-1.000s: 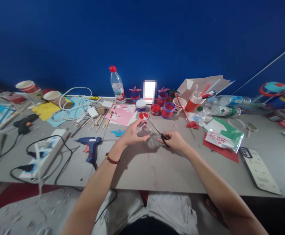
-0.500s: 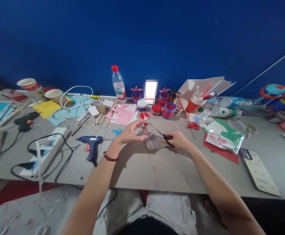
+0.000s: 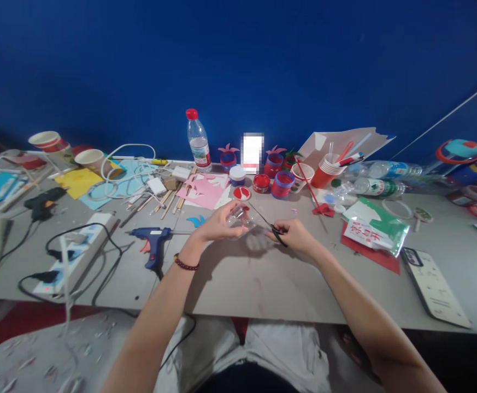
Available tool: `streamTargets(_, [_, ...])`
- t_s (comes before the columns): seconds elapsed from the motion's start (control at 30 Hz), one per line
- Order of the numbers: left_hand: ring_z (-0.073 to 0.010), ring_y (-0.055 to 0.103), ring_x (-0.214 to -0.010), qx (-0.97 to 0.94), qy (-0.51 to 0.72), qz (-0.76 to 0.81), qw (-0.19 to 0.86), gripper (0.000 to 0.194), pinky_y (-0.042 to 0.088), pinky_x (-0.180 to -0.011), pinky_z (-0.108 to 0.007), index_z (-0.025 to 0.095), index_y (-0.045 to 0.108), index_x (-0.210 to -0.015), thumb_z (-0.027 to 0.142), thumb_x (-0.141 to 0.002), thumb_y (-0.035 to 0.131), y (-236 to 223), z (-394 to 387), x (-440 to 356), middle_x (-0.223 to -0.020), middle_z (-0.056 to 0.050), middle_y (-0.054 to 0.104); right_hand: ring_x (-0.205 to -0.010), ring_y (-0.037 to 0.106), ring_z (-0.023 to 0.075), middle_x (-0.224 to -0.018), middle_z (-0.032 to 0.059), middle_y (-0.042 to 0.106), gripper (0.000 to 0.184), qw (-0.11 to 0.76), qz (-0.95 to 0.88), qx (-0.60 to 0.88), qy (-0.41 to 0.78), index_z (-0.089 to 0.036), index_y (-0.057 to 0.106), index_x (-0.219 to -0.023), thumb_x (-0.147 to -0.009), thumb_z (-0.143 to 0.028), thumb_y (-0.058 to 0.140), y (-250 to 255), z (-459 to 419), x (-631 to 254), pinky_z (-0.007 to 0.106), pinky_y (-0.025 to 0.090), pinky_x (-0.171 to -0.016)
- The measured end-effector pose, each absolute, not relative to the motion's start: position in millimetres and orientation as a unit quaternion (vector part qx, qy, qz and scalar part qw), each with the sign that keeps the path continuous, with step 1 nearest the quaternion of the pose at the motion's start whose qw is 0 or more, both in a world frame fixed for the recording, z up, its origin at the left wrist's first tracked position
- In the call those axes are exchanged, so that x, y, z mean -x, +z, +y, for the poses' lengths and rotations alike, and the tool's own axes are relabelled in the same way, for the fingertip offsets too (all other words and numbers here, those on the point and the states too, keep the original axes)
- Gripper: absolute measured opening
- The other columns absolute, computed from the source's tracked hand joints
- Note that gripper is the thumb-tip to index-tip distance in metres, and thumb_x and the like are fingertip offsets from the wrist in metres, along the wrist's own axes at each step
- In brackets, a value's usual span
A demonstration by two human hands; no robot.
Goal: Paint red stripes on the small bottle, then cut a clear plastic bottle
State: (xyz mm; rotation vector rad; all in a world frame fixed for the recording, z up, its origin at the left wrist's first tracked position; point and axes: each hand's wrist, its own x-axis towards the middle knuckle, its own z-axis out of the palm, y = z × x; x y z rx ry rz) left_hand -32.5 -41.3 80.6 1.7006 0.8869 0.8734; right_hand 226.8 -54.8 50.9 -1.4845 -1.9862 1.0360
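Over the middle of the table, my left hand (image 3: pixel 217 222) is wrapped round a clear plastic piece (image 3: pixel 240 218), which looks like part of a cut bottle. My right hand (image 3: pixel 292 233) grips black-handled scissors (image 3: pixel 278 233). Their blades point up and left, close to the plastic; whether they touch it I cannot tell. Beyond my hands lie a white lid with red paint (image 3: pixel 242 193) and an open red paint jar (image 3: pixel 261 183). A blue paper cutout (image 3: pixel 197 220) rests just left of my left hand.
A blue glue gun (image 3: pixel 152 240) lies left of my hands, near a white power strip (image 3: pixel 76 254) with trailing cables. A water bottle (image 3: pixel 198 142) stands at the back. Painted cups (image 3: pixel 282 184) line the wall side. A phone (image 3: pixel 435 286) lies front right.
The clear plastic piece has turned slightly in my left hand. My right hand and the scissors have shifted a little to the left, towards it.
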Motion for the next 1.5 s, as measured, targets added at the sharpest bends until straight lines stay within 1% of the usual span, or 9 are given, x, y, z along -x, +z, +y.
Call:
streamTargets(0.17, [-0.0174,0.062,-0.087,-0.699,0.323,0.361,0.526,0.039,0.054,-0.080,-0.034,0.021,0.058,-0.103,0.027,-0.069,0.074,76,-43,27,-0.096,-0.004,0.063,-0.055,0.030,0.0100,-0.055,-0.0055,0.033,0.047,0.216,-0.725,0.535,0.376,-0.021,0.039,-0.056,-0.074,-0.053,0.069,51,-55,-228,0.025,0.024,-0.051])
streamTargets(0.43, [-0.0158,0.058,-0.087,-0.690,0.320,0.333,0.558,0.041,0.049,-0.080,-0.032,0.016,0.056,-0.104,0.027,-0.069,0.075,75,-39,30,-0.093,-0.003,0.062,-0.055,0.028,0.0096,-0.054,-0.0053,0.032,0.051,0.212,-0.737,0.527,0.366,-0.021,0.037,-0.055,-0.076,-0.058,0.066,50,-55,-229,0.025,0.023,-0.050])
streamTargets(0.53, [-0.0163,0.058,-0.088,-0.677,0.317,0.333,0.575,0.041,0.049,-0.078,-0.031,0.016,0.056,-0.106,0.029,-0.071,0.074,75,-39,32,-0.093,-0.003,0.062,-0.053,0.029,0.0096,-0.053,-0.0054,0.033,0.052,0.213,-0.735,0.527,0.371,-0.021,0.038,-0.055,-0.077,-0.060,0.065,50,-55,-230,0.025,0.024,-0.049])
streamTargets(0.7, [-0.0171,0.060,-0.089,-0.657,0.309,0.320,0.609,0.046,0.049,-0.081,-0.032,0.017,0.057,-0.108,0.033,-0.070,0.077,74,-37,34,-0.095,-0.004,0.063,-0.051,0.031,0.0097,-0.051,-0.0051,0.037,0.048,0.202,-0.730,0.528,0.385,-0.021,0.044,-0.056,-0.076,-0.058,0.067,55,-54,-232,0.025,0.024,-0.048])
streamTargets(0.87, [-0.0191,0.062,-0.091,-0.637,0.302,0.302,0.642,0.048,0.049,-0.083,-0.034,0.018,0.058,-0.109,0.037,-0.070,0.079,72,-36,35,-0.095,-0.005,0.065,-0.053,0.030,0.0102,-0.052,-0.0050,0.034,0.049,0.195,-0.753,0.506,0.373,-0.021,0.039,-0.055,-0.076,-0.056,0.065,56,-50,-237,0.026,0.024,-0.050])
streamTargets(1.2, [-0.0181,0.062,-0.091,-0.624,0.305,0.288,0.659,0.052,0.049,-0.084,-0.032,0.017,0.060,-0.109,0.041,-0.068,0.081,70,-36,36,-0.097,-0.005,0.066,-0.055,0.026,0.0104,-0.055,-0.0053,0.030,0.053,0.192,-0.759,0.508,0.358,-0.022,0.032,-0.056,-0.076,-0.060,0.063,52,-50,-235,0.027,0.023,-0.052])
streamTargets(1.37, [-0.0188,0.063,-0.090,-0.658,0.243,0.298,0.647,0.051,0.049,-0.082,-0.032,0.018,0.059,-0.108,0.044,-0.069,0.080,76,-38,32,-0.097,-0.005,0.067,-0.055,0.026,0.0102,-0.055,-0.0055,0.029,0.051,0.175,-0.767,0.500,0.361,-0.022,0.033,-0.056,-0.075,-0.059,0.062,54,-52,-232,0.026,0.023,-0.051])
streamTargets(1.5, [-0.0189,0.063,-0.090,-0.670,0.226,0.284,0.648,0.051,0.048,-0.083,-0.032,0.018,0.059,-0.109,0.045,-0.070,0.078,76,-39,30,-0.096,-0.005,0.067,-0.055,0.027,0.0098,-0.054,-0.0057,0.029,0.051,0.162,-0.768,0.498,0.367,-0.022,0.034,-0.055,-0.075,-0.060,0.062,56,-54,-230,0.026,0.022,-0.050])
